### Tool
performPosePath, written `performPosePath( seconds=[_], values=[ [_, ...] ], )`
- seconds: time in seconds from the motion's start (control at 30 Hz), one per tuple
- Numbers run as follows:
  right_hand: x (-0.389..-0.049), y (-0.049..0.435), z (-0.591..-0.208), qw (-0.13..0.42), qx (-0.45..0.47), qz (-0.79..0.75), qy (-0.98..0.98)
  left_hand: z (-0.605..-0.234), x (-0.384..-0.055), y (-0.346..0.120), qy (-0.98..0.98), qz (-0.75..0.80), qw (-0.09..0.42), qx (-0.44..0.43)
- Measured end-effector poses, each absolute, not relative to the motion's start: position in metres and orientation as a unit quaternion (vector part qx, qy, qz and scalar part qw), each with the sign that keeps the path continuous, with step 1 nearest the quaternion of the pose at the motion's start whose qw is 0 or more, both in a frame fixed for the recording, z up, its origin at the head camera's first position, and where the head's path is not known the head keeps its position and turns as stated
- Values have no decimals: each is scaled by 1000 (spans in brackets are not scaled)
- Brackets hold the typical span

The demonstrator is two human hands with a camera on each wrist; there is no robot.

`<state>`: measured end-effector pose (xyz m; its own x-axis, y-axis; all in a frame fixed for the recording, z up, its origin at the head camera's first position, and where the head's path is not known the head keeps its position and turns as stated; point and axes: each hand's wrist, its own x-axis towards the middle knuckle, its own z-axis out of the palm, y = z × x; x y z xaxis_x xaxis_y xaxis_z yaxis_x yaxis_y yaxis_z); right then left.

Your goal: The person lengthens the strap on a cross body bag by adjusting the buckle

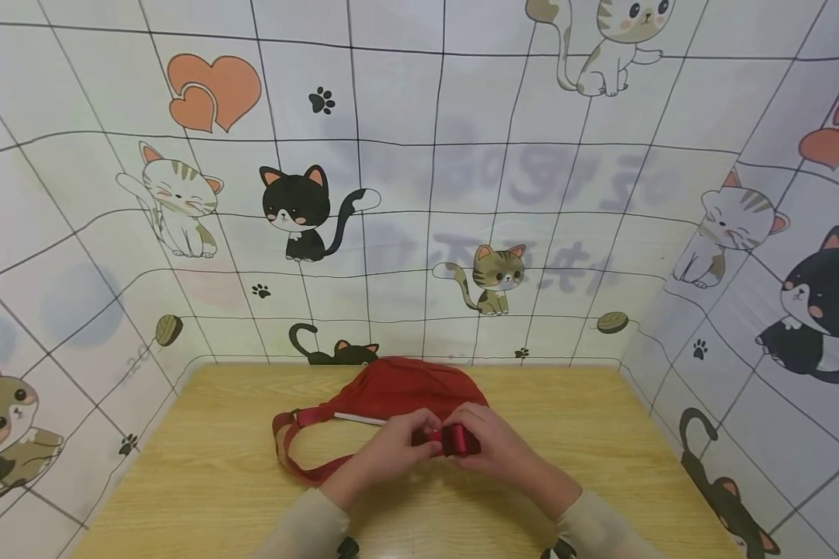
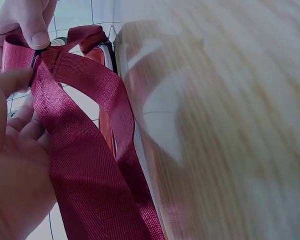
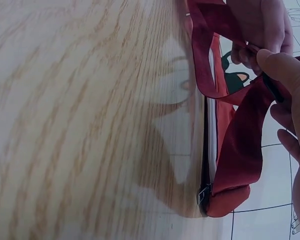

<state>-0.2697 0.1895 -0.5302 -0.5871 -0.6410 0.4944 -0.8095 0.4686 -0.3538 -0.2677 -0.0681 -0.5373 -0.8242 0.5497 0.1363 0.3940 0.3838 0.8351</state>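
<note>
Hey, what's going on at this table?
A person's bare left hand and bare right hand grip the dark red woven strap of a red fabric bag, close together in front of it. The bag lies on a pale wood-grain table, a loop of strap curving out on the left.

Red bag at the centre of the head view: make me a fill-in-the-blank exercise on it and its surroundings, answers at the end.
1. The bag on the table is ____ in colour.
2. Of the left hand and the right hand, ____ grip the strap.
3. The cartoon animals printed on the wall are all ____.
4. In the head view, the strap's loop leaves the bag on the picture's ____ side.

Missing words: red; both; cats; left.
</note>
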Motion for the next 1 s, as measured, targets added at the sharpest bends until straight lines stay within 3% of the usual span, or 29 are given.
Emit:
performPosePath(
  seconds=[0.2, 0.7, 1.0],
  values=[
    [-266, 189, -527, 130, 388, 299, -862, -541, -269, -66, 828, 467, 68, 302],
    [-267, 192, -527, 66, 383, 342, -856, -532, -270, -64, 907, 265, -34, 325],
    [-268, 191, -528, 71, 385, 370, -843, -532, -271, -62, 908, 235, -63, 341]
  ],
)
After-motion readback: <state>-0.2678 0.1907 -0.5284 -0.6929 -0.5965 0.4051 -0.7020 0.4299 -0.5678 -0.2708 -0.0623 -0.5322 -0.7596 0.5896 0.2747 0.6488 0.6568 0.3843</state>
